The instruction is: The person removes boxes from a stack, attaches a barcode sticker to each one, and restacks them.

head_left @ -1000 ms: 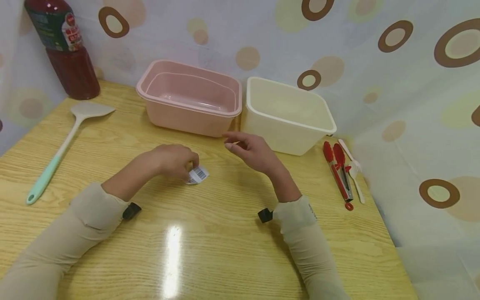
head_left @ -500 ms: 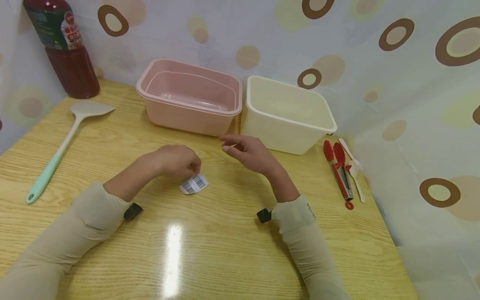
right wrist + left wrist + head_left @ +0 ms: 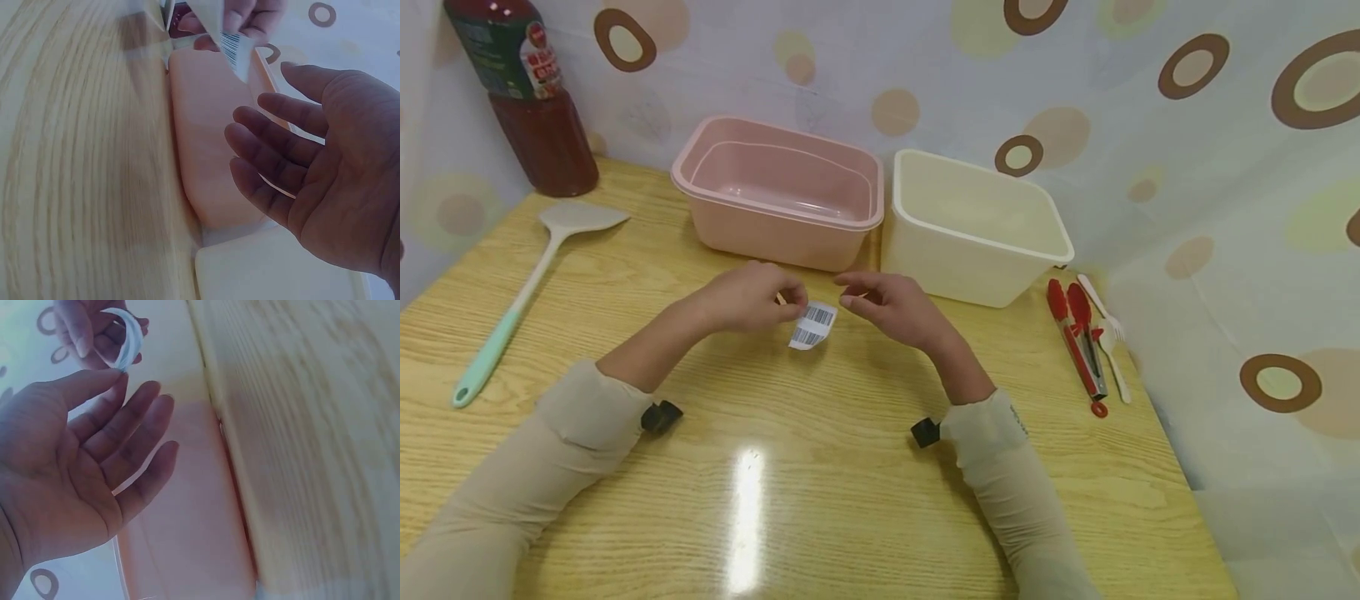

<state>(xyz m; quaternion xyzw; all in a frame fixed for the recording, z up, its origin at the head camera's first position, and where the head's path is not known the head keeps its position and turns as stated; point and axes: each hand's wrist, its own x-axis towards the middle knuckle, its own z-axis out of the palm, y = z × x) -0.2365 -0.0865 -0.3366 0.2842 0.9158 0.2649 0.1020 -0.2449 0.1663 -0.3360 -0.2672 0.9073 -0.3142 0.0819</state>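
Observation:
A small white barcode label (image 3: 813, 326) hangs curled above the table, one edge pinched between thumb and index finger of my left hand (image 3: 756, 297). In the left wrist view the label (image 3: 130, 341) bows into a curve above the thumb tip. My right hand (image 3: 898, 310) hovers just right of the label, its fingers loosely bent with nothing between them. The right wrist view shows a gap between this hand (image 3: 337, 150) and the barcode strip (image 3: 231, 53).
Behind the hands stand a pink bin (image 3: 775, 237) and a cream bin (image 3: 955, 271). A spatula (image 3: 538, 275) and a bottle of red liquid (image 3: 542, 142) are at the left. Red tongs (image 3: 1075, 342), a white fork (image 3: 1101, 308) and a white spoon (image 3: 1112, 358) lie at the right.
My left hand has lifted the label off the table area, up and to the right, toward my right hand. The right hand has shifted slightly left.

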